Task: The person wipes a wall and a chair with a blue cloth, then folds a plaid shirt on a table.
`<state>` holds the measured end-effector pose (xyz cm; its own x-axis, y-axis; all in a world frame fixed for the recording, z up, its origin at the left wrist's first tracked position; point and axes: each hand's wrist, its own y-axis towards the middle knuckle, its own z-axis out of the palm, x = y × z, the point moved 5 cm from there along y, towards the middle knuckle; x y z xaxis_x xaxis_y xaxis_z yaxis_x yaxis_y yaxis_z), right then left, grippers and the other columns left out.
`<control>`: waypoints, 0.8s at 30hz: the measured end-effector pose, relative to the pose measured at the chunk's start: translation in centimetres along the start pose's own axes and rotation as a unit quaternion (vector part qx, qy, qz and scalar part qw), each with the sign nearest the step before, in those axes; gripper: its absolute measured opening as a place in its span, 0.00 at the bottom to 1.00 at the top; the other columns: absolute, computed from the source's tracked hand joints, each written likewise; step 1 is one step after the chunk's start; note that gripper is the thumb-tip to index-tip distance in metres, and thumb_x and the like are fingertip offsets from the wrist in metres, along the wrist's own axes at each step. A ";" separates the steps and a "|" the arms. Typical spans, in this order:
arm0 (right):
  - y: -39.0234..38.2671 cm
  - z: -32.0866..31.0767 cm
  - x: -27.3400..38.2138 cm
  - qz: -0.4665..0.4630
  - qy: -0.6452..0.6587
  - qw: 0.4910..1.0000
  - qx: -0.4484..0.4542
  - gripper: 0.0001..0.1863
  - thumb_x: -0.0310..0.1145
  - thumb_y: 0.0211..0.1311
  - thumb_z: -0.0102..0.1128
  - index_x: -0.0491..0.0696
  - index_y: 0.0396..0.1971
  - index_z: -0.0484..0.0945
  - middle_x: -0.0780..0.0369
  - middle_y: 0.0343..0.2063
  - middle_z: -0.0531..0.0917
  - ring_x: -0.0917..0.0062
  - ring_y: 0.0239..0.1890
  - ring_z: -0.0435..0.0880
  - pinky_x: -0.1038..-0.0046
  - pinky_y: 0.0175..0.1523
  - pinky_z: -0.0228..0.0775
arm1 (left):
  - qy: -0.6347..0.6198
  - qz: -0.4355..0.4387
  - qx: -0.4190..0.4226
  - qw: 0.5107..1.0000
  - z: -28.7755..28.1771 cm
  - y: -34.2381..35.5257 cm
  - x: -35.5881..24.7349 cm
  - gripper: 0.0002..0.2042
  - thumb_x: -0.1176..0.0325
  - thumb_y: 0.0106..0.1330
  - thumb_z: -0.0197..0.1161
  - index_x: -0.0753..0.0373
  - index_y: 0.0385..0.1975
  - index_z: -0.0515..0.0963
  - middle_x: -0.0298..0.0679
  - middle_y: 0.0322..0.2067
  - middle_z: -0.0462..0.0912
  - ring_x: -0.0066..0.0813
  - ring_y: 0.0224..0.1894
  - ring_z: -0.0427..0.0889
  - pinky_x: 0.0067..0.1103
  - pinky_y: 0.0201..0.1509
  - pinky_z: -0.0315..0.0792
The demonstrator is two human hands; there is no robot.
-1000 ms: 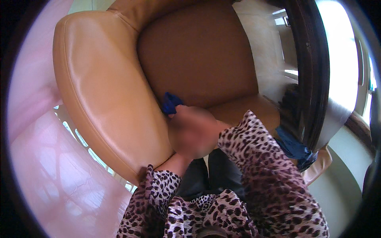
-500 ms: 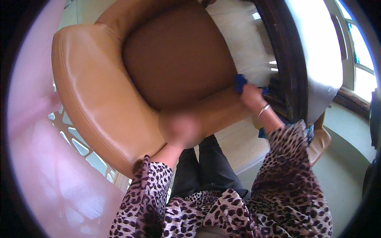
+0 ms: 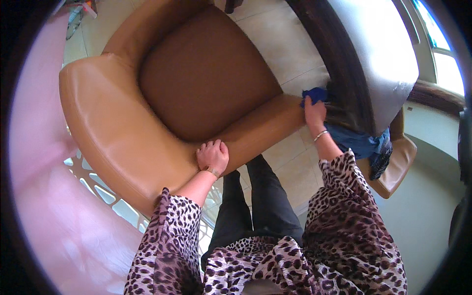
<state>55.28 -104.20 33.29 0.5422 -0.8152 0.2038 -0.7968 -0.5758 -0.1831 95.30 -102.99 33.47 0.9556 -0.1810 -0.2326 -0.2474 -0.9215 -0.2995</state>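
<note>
A tan leather armchair (image 3: pixel 123 128) with a brown seat stands before me. My left hand (image 3: pixel 213 155) rests where its back meets the near armrest (image 3: pixel 260 128), fingers bent and closed against the leather. Out at the front end of that armrest, my right hand (image 3: pixel 315 113) grips a dark blue cloth (image 3: pixel 314 95). The cloth is bunched under the fingers and partly hidden by them.
Right of the armchair stands a dark wooden table (image 3: pixel 341 59) with a shiny pale top. Beneath its near end, blue fabric (image 3: pixel 356 140) lies on another tan seat (image 3: pixel 396 177). On the left are a pink surface (image 3: pixel 44 196) and a white openwork panel (image 3: pixel 105 194).
My right hand and the blue cloth have moved slightly right and up at the armrest's front end. My left hand stays on the armchair, and the view has shifted a little.
</note>
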 end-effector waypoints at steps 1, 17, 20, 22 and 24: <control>-0.1 0.1 0.2 0.003 0.009 1.000 -0.002 0.31 0.55 0.61 0.58 0.36 0.40 0.81 0.42 0.39 0.83 0.47 0.45 0.82 0.55 0.52 0.73 | -0.001 0.001 0.000 1.000 0.1 0.0 0.2 0.13 0.59 0.67 0.51 0.55 0.37 0.82 0.40 0.36 0.85 0.45 0.41 0.81 0.41 0.45 0.72; -3.6 3.2 4.4 -0.027 0.092 0.994 0.054 0.23 0.51 0.56 0.63 0.42 0.32 0.84 0.47 0.32 0.85 0.52 0.38 0.84 0.56 0.46 0.76 | 0.059 0.090 0.089 0.990 -1.9 -2.2 -0.5 0.52 0.50 0.44 0.77 0.55 0.70 0.56 0.45 0.61 0.68 0.45 0.62 0.68 0.41 0.65 0.61; -5.5 4.2 5.6 0.005 0.130 0.985 0.113 0.23 0.50 0.56 0.62 0.41 0.31 0.83 0.47 0.33 0.85 0.51 0.38 0.84 0.56 0.45 0.76 | 0.049 0.064 0.098 0.992 -1.3 -2.8 2.9 0.51 0.57 0.40 0.79 0.54 0.69 0.58 0.44 0.59 0.70 0.44 0.62 0.68 0.42 0.66 0.61; -7.9 3.3 6.0 -0.016 0.118 0.984 0.130 0.25 0.51 0.57 0.60 0.39 0.32 0.82 0.47 0.35 0.84 0.50 0.39 0.83 0.54 0.47 0.75 | 0.052 0.051 0.120 0.990 -1.7 -3.6 4.2 0.48 0.61 0.42 0.78 0.55 0.67 0.59 0.44 0.59 0.70 0.44 0.63 0.67 0.42 0.67 0.59; -10.6 4.3 4.7 -0.005 0.122 0.974 0.190 0.26 0.53 0.61 0.56 0.39 0.33 0.81 0.47 0.37 0.83 0.50 0.41 0.83 0.53 0.48 0.74 | 0.069 0.048 0.154 0.984 -3.3 -4.7 5.4 0.47 0.64 0.42 0.77 0.56 0.67 0.59 0.45 0.60 0.69 0.44 0.64 0.66 0.42 0.70 0.58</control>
<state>67.47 -102.20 32.04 0.4332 -0.7969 0.4211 -0.6101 -0.6031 -0.5139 102.11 -100.75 36.64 0.9328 -0.3271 -0.1512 -0.3541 -0.7533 -0.5543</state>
